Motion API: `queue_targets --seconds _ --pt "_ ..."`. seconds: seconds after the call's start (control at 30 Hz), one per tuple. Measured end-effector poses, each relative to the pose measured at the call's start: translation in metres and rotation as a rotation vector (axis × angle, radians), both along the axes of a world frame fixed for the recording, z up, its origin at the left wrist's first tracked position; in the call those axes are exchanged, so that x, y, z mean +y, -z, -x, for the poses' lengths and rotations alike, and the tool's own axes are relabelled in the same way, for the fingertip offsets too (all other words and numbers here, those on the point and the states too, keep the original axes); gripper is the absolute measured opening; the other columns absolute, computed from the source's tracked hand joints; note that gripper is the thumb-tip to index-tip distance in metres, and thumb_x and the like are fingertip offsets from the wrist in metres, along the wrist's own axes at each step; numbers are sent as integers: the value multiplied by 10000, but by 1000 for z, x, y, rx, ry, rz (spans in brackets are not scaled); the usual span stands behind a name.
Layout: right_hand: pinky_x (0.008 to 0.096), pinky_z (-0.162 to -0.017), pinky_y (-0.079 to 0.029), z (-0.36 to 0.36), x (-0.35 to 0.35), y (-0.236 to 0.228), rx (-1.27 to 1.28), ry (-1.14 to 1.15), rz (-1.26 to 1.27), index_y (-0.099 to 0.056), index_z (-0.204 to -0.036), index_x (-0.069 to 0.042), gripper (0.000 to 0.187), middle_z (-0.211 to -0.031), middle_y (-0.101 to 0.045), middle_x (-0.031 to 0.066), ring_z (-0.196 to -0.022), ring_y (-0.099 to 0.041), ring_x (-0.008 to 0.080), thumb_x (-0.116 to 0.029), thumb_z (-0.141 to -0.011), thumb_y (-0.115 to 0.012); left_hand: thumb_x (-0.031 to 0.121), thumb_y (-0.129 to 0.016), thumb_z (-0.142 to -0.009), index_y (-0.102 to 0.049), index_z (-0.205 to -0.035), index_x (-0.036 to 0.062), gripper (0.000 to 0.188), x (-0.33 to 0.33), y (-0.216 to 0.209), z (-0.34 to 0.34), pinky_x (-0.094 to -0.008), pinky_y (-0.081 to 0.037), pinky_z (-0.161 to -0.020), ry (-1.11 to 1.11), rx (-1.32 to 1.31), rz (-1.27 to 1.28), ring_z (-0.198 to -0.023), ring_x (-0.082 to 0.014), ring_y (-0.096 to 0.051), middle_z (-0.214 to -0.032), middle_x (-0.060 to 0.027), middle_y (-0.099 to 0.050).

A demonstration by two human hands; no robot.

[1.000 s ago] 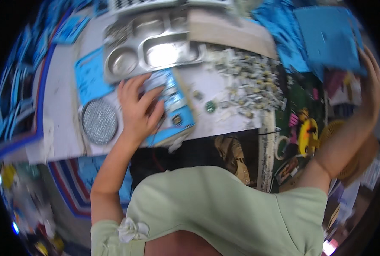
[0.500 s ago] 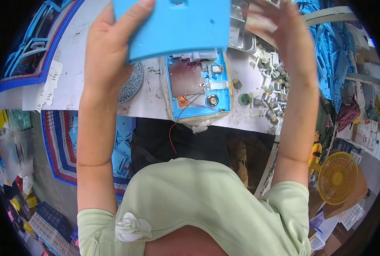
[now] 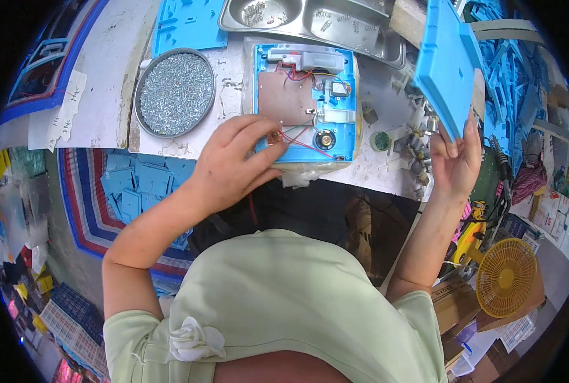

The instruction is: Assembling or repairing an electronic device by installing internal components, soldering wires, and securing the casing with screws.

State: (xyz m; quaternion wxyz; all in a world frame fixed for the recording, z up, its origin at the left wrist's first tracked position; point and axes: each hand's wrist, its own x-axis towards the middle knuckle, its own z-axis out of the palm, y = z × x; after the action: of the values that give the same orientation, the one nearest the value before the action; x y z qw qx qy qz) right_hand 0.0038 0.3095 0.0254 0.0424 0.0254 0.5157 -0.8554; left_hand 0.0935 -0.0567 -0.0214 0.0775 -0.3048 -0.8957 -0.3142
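Note:
An open blue plastic device base (image 3: 305,102) lies on the white workbench (image 3: 99,102), showing a brown board, a small round speaker, a white block and red and black wires. My left hand (image 3: 233,167) rests at its lower left corner, fingertips pinching the red wires there. My right hand (image 3: 455,159) is raised at the right and holds a blue plastic cover panel (image 3: 447,64) upright by its lower edge, tilted edge-on beside the base.
A round metal tray of screws (image 3: 174,92) sits left of the base. A steel compartment tray (image 3: 310,22) lies behind it. Several small metal parts (image 3: 415,150) lie at the right. Blue panels (image 3: 521,83) are stacked far right; a yellow fan (image 3: 507,277) stands below.
Both hands held the blue cover overhead half a second ago. Now the right hand alone holds it off to the right, and the left hand has dropped onto the wires of the open base.

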Motion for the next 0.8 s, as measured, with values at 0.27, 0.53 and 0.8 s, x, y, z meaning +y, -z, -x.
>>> queue_targets --seconds 0.27,0.53,0.8 --pt "186 -489 -354 -43 -44 11 -55 -175 59 -464 -1479 19 517 -969 -639 11 -597 -445 29 -160 -1018 -615 73 -781 -803 -529 -1412 33 660 -5 -45 26 -332 -509 -867 -47 -631 -642 -1055 -221 -621 -1265 -137 -615" --pt "321 -553 -457 -75 -104 19 207 -158 -1101 -270 -1574 56 682 -678 -589 87 -556 -562 196 -91 -998 -604 199 -754 -899 -374 -1534 -34 776 15 -43 36 -350 -539 -633 -279 -435 -305 -739 -199 -690 -993 -195 -708" --pt "372 -561 -485 -58 -107 34 338 -169 -1166 -402 -1521 12 601 -646 -583 133 -562 -625 277 -146 -985 -625 209 -770 -874 -422 -1511 -45 768 7 -33 30 -346 -467 -521 -326 -343 -111 -528 -212 -570 -607 -68 -514"
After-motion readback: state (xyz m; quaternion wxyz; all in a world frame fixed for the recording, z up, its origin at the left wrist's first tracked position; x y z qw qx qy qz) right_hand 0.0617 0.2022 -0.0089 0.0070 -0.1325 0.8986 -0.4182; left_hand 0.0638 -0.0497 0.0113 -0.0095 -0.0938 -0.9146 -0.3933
